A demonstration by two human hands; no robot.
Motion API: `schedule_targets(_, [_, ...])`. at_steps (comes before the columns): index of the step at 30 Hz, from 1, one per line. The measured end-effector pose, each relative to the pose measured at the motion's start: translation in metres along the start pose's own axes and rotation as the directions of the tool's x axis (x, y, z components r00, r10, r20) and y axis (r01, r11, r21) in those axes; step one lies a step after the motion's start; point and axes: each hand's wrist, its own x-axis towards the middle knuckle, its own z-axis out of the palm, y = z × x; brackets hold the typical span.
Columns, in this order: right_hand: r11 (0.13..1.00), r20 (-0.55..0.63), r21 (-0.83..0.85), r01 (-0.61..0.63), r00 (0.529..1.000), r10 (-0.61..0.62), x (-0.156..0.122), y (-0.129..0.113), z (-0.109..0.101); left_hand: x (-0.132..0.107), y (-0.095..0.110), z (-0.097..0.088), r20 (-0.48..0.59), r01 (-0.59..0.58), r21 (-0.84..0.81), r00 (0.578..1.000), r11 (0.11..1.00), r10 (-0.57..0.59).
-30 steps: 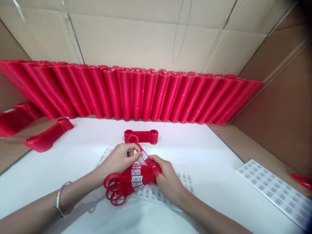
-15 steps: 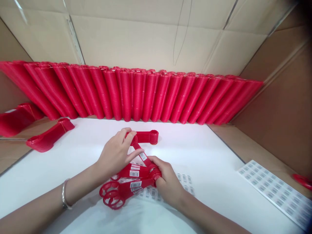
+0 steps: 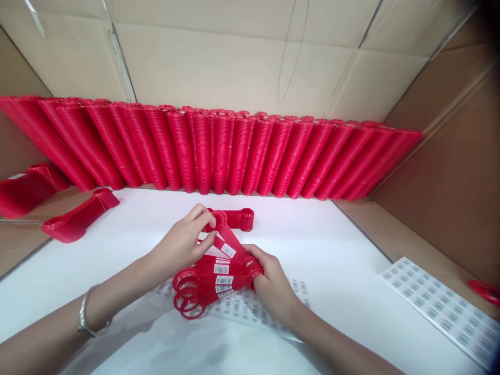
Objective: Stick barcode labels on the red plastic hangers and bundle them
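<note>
My right hand (image 3: pixel 271 284) pinches one end of a fan of flat red plastic tags (image 3: pixel 211 284), each with a ring end and a white barcode label. My left hand (image 3: pixel 183 245) grips the ring end of the topmost tag (image 3: pixel 224 237) and lifts it off the fan. Under the fan lies a sheet of barcode stickers (image 3: pixel 250 307) on the white table (image 3: pixel 336 250). Just behind the hands, a small stack of the same red tags (image 3: pixel 238 217) lies flat.
A long row of stacked red tags (image 3: pixel 219 153) leans against the cardboard back wall. More red bundles (image 3: pixel 78 219) lie at the left. A second barcode sheet (image 3: pixel 441 307) rests at the right on brown cardboard. Cardboard walls close in the sides.
My left hand left the fan's middle, reached to the top tag's ring end and now grips it. The fan shifted slightly right and up. My right hand kept its hold.
</note>
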Motion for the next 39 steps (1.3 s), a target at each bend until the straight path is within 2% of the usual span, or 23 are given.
schedule_targets(5, [0.999, 0.030, 0.014, -0.034, 0.999, 0.033, 0.000, 0.000, 0.002, 0.000, -0.001, -0.008, 0.154, 0.043, 0.122, 0.986, 0.992, -0.062])
schedule_targets(8, [0.998, 0.068, 0.014, -0.068, 0.995, 0.067, -0.002, 0.003, 0.005, -0.003, -0.005, -0.009, 0.278, 0.023, 0.195, 0.957, 0.980, -0.078])
schedule_targets(11, [0.998, 0.083, -0.009, -0.066, 0.994, 0.067, -0.002, 0.006, 0.007, -0.006, -0.011, -0.007, 0.360, 0.029, 0.240, 0.926, 0.970, -0.117])
schedule_targets(19, [0.991, 0.113, -0.034, -0.127, 0.985, 0.131, 0.001, 0.012, 0.000, -0.005, -0.023, 0.000, 0.437, -0.002, 0.203, 0.895, 0.979, -0.089])
schedule_targets(25, [0.993, 0.109, -0.045, -0.105, 0.988, 0.109, 0.002, 0.015, 0.002, -0.006, -0.022, 0.010, 0.413, 0.022, 0.157, 0.907, 0.987, -0.086])
schedule_targets(29, [0.993, 0.098, -0.068, -0.099, 0.990, 0.105, 0.003, 0.014, 0.002, -0.004, -0.019, 0.003, 0.373, 0.016, 0.089, 0.927, 0.996, -0.048])
schedule_targets(32, [0.991, 0.090, -0.096, -0.093, 0.991, 0.102, 0.003, 0.014, 0.001, 0.000, -0.015, -0.008, 0.348, 0.056, 0.028, 0.935, 0.998, -0.062])
schedule_targets(34, [0.990, 0.085, -0.100, -0.095, 0.991, 0.104, 0.002, 0.013, 0.001, 0.001, -0.011, -0.011, 0.335, 0.123, -0.033, 0.936, 0.992, -0.105])
schedule_targets(36, [0.991, 0.092, -0.093, -0.095, 0.990, 0.104, 0.002, 0.013, 0.002, 0.002, -0.005, -0.009, 0.342, 0.229, -0.169, 0.926, 0.959, -0.161])
schedule_targets(39, [0.994, 0.102, -0.079, -0.080, 0.991, 0.088, 0.000, 0.010, 0.003, 0.002, 0.006, 0.001, 0.393, 0.410, -0.399, 0.885, 0.820, -0.251])
